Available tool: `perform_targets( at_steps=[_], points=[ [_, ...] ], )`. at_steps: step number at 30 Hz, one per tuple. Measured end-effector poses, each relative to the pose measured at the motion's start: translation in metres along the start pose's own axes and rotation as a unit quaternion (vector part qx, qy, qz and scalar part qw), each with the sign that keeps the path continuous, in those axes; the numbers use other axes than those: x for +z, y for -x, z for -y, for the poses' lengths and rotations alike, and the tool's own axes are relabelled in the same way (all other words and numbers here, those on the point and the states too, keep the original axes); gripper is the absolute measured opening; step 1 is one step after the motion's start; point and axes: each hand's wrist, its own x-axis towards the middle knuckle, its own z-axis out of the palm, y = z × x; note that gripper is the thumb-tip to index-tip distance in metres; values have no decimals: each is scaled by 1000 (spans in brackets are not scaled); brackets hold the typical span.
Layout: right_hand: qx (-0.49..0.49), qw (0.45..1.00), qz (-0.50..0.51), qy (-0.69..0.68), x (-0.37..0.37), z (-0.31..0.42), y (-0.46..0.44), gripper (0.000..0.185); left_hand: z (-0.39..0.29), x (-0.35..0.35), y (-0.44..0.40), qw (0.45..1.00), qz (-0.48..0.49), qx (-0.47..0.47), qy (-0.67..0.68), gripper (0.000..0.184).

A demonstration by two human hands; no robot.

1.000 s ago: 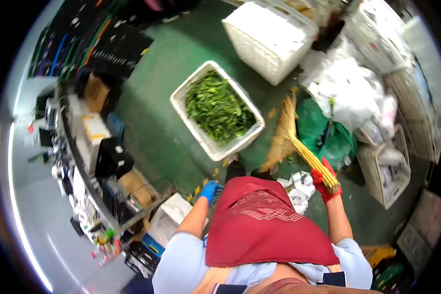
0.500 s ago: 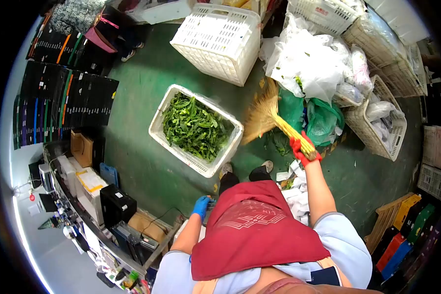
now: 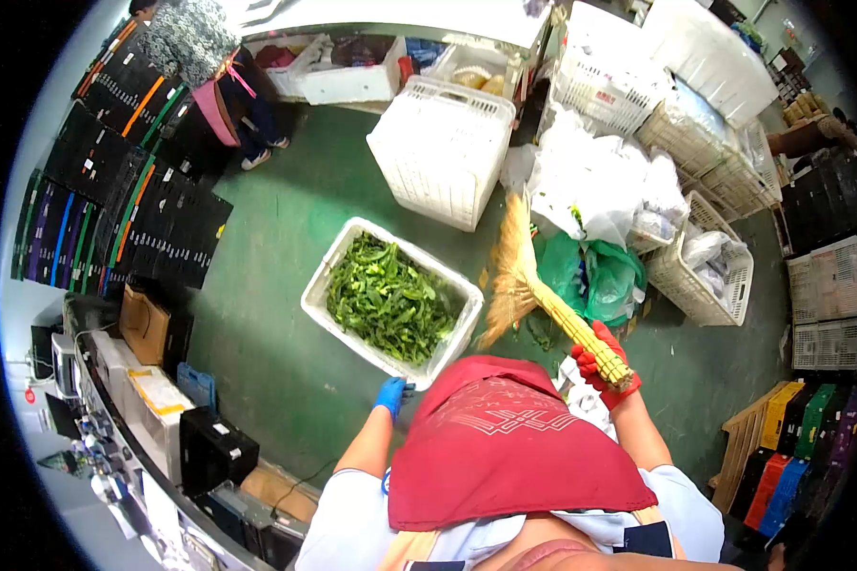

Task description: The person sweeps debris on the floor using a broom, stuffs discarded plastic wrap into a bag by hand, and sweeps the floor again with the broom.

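Red-gloved right hand (image 3: 592, 365) closed on a yellow-handled straw broom (image 3: 549, 301)

The grip of the right hand was wrapped around the upper handle of the broom, whose butt stuck out past the fingers. The handle slanted away toward a fan of pale bristles (image 3: 511, 271), spread just beside a white plastic crate (image 3: 350, 344). The blue-gloved left hand (image 3: 391, 395) hung near the closest corner of that crate; whether its grip was open or closed, or touched the rim, could not be told. Loose leafy greens (image 3: 390, 300) filled the crate, which sat on the green floor (image 3: 257, 247).

White scraps (image 3: 587, 395) lay below the right hand, partly behind the dark red apron (image 3: 519, 438). Translucent green plastic bags (image 3: 613, 284) stood beyond the broom handle, against a heap of white plastic bags (image 3: 581, 176). Farther off were a large white slatted crate (image 3: 443, 157) and, at upper left, a person in a patterned top (image 3: 186, 43) beside stacked black crates (image 3: 114, 171).
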Motion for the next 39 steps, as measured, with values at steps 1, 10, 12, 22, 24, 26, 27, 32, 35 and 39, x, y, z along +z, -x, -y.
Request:
perform_targets(
  at_steps=[1, 10, 12, 22, 24, 26, 27, 32, 35, 39],
  points=[
    [-41, 998, 1, 40, 6, -5, -8, 43, 3, -16, -5, 1000, -2, 2, 11, 18],
    [-172, 884, -180, 395, 54, 15, -86, 35, 45, -110, -30, 984, -102, -111, 98, 24],
    [-181, 867, -191, 423, 48, 47, -117, 35, 37, -91, -32, 977, -102, -136, 128, 24],
    [-260, 877, -166, 368, 55, 215, -325, 34, -100, 113, 35, 992, -81, -34, 94, 21],
    [-270, 874, -165, 369, 48, 246, -361, 35, -101, 119, 41, 993, -76, -53, 77, 23],
    [-261, 876, -173, 366, 37, 279, -392, 38, -91, 118, 43, 992, -114, -57, -7, 24],
    [-259, 876, -173, 369, 29, 296, -405, 38, -84, 113, 45, 991, -106, -83, 21, 24],
    [-125, 876, -235, 402, -13, 343, -436, 45, -85, 120, 69, 982, -136, -131, 21, 26],
    [-107, 872, -247, 409, -24, 307, -410, 48, -121, 149, 65, 974, -156, -137, -90, 25],
    [-34, 878, -246, 408, -30, 244, -340, 44, -99, 134, 33, 990, -111, -84, -2, 23]
  ],
)
